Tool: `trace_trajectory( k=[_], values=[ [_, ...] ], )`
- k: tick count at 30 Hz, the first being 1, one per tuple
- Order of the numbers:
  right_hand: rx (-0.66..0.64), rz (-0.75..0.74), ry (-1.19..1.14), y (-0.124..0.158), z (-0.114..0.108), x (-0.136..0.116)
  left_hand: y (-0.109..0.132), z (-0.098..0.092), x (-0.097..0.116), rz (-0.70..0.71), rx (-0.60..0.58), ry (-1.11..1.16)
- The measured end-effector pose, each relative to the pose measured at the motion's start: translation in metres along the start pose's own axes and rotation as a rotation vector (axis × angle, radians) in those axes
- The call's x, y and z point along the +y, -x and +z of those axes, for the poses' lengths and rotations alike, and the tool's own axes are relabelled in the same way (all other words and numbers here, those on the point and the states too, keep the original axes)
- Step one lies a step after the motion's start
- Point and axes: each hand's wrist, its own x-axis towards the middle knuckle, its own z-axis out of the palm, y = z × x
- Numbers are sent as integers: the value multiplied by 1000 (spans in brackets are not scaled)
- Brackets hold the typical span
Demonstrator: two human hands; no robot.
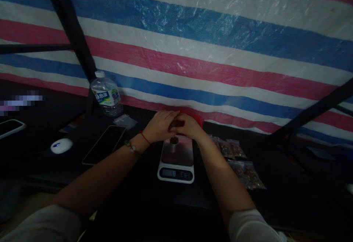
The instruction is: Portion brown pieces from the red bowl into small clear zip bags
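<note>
Both hands met over a red container beyond the scale

The left hand (159, 126) and right hand (187, 125) are closed together on the red container (196, 117), just beyond the scale (176, 161); a small dark heap (174, 140) lies on its platform, so portioning seems underway.

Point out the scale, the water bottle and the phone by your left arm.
Scale (176, 168): head view, on its display panel.
Water bottle (107, 96): head view, on its label.
Phone (104, 144): head view, on its dark screen.

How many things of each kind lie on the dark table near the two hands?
Kitchen scale: 1
Water bottle: 1
Phone beside the left hand: 1
White mouse: 1
Red container behind the right hand: 1
Small filled bags: number unclear
Total: 5, bags apart
</note>
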Motion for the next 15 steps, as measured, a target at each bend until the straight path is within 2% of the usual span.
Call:
trace_trajectory(
  k=[5,9,12,15],
  values=[
    [-18,-93,19,0,-5,-2,1,-2,-2,-32,-13,13],
    [-77,-17,38,0,2,-1,-3,-3,0,-2,-30,33],
    [-53,59,102,0,6,0,-4,-5,1,37,-68,77],
    [-61,68,153,1,7,-1,-2,-7,1,36,-88,121]
  ],
)
